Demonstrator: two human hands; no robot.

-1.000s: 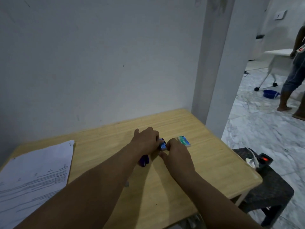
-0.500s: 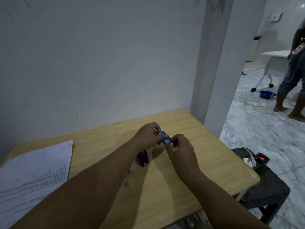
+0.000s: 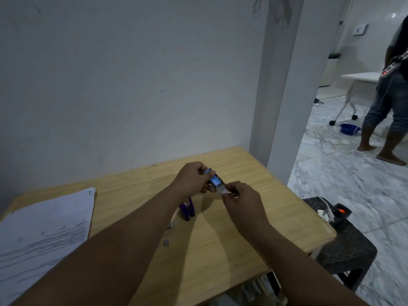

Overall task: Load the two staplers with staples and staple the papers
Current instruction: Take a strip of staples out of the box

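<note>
Above the wooden table [image 3: 276, 208] my left hand [image 3: 192, 181] holds a small blue staple box [image 3: 215, 181] marked "10". My right hand [image 3: 239, 196] pinches the pale inner tray that sticks out of the box's near end. A purple stapler [image 3: 187, 209] lies on the table just below my left wrist. Two small grey bits, perhaps staple strips [image 3: 166, 242], lie nearer to me by my left forearm. A stack of printed papers [image 3: 44, 235] lies at the table's left edge. I cannot see a second stapler, and no green box shows.
A white wall runs behind the table, with a pillar [image 3: 284, 89] at its right corner. A dark stool [image 3: 346, 246] with a red-lit device stands right of the table. Further right a person [image 3: 388, 102] stands on the marble floor near a white wheeled table and a blue bowl [image 3: 350, 128].
Both hands have lifted the blue staple box off the table. My right hand now pulls at its inner tray. The green box seen earlier is out of sight.
</note>
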